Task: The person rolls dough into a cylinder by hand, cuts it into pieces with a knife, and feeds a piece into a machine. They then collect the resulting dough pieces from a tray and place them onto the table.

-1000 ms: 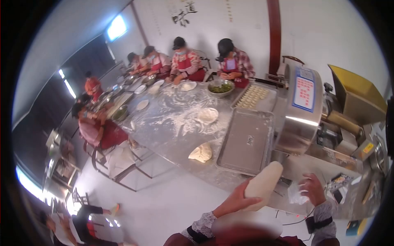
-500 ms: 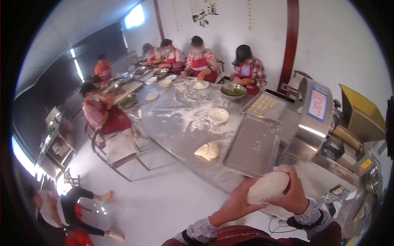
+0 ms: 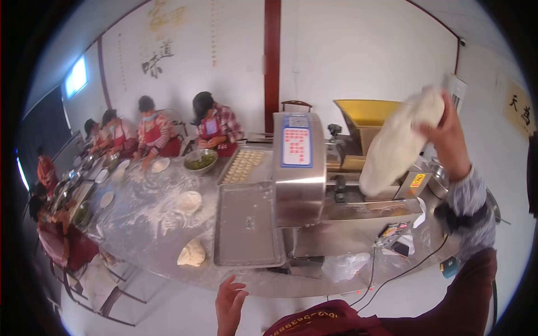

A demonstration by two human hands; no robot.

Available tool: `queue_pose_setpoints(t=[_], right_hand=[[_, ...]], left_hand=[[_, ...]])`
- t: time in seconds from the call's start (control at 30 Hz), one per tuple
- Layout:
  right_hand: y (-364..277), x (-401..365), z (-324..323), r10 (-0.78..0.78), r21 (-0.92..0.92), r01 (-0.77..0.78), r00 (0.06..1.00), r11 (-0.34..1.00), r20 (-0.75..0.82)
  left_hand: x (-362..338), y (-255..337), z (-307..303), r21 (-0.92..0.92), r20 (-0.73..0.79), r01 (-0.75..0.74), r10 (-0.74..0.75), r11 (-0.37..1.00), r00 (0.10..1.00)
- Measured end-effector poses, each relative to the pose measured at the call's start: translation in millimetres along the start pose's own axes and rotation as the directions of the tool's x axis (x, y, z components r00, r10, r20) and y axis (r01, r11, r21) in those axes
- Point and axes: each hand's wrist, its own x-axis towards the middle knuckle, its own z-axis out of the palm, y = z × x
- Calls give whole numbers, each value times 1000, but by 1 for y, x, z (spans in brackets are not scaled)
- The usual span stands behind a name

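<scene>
A long pale lump of dough (image 3: 400, 140) is raised at the right, in front of the machine with the yellow hopper (image 3: 367, 112). My right hand (image 3: 445, 137) is closed round its upper end, and the lump hangs slanting down to the left. Low in the middle, near the table edge, my left hand (image 3: 228, 302) is empty with its fingers apart. Left of the steel machine cover (image 3: 298, 190) lies a bare metal tray (image 3: 246, 224). A smaller piece of dough (image 3: 191, 253) rests on the table beside that tray.
Beyond the bare tray, another tray (image 3: 244, 168) holds rows of small dumplings. A bowl of green filling (image 3: 200, 161) stands near a person in a plaid shirt (image 3: 216, 126). Several people sit round the floury table (image 3: 145, 224). Cables and a plastic bag (image 3: 344, 266) lie near the front edge.
The view has turned right. The dough, earlier between both my hands, is now lifted in my right hand alone and stretched longer. My left hand has let go and moved away from it.
</scene>
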Motion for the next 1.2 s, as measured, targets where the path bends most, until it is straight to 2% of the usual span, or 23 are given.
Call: queue_pose_setpoints(t=[0.03,0.07,0.13,0.2,0.27,0.33,0.4,0.47,0.57,0.63,0.77,0.83,0.87,0.9,0.93,0.97,1.0,1.07,1.13,1.17,1.2], right_hand=[[7,17,-15,12,-34,-13,999,999,-35],[10,32,-27,61,-105,-70,994,992,-87],[31,62,-43,59,-78,-73,983,994,-173],[52,89,-56,48,-126,-79,972,989,-229],[72,108,-59,38,-164,-87,959,983,-280],[91,120,-55,104,-51,-135,914,990,-391],[108,126,-48,99,-17,-117,897,993,-430],[119,133,-42,96,20,-98,880,995,-466],[132,145,-43,100,45,-90,829,995,-550],[137,152,-43,42,80,4,819,997,-572],[143,153,-23,46,82,2,812,997,-582],[161,148,-7,107,27,-111,821,993,-560],[168,141,0,189,56,-185,857,981,-480],[180,138,-3,196,55,-193,857,980,-477],[192,136,-11,200,-393,-311,933,865,-299],[204,135,-20,284,-770,-269,952,579,-119],[202,128,-22,206,-755,-244,967,609,-147],[195,115,-20,-86,-750,-60,984,659,-154],[166,90,-2,-171,-643,28,972,765,-161],[150,71,11,-159,-530,46,973,847,-169],[141,49,27,-203,-366,130,964,922,-170]], left_hand=[[4,-2,5,-59,-55,16,-19,998,998],[10,4,13,-18,-83,9,-11,1000,996],[20,4,23,-41,-62,-1,-2,999,998],[27,2,31,-69,-53,-12,8,998,999],[29,-3,33,-23,-43,-7,6,1000,999],[27,-4,33,-10,-66,18,-19,1000,998],[23,-14,26,4,-96,43,-43,999,994],[18,-28,10,-35,-63,80,-83,996,995],[13,-23,7,1,-104,68,-67,998,992],[12,-23,4,17,-99,88,-85,996,991],[8,-22,4,14,-82,114,-113,993,990],[7,-21,5,11,-78,128,-127,992,989],[6,-20,6,6,-71,136,-135,991,988],[6,-17,8,8,-71,145,-144,989,987],[7,-14,10,8,-113,157,-155,988,981],[7,-13,11,8,-157,170,-167,985,973],[6,-16,8,5,-163,181,-178,983,970],[3,-26,-4,-15,-177,204,-204,979,963],[-1,-29,-11,10,-179,217,-211,976,961],[-2,-29,-15,36,-154,212,-204,977,967],[-3,-28,-18,43,-152,222,-213,974,965]])
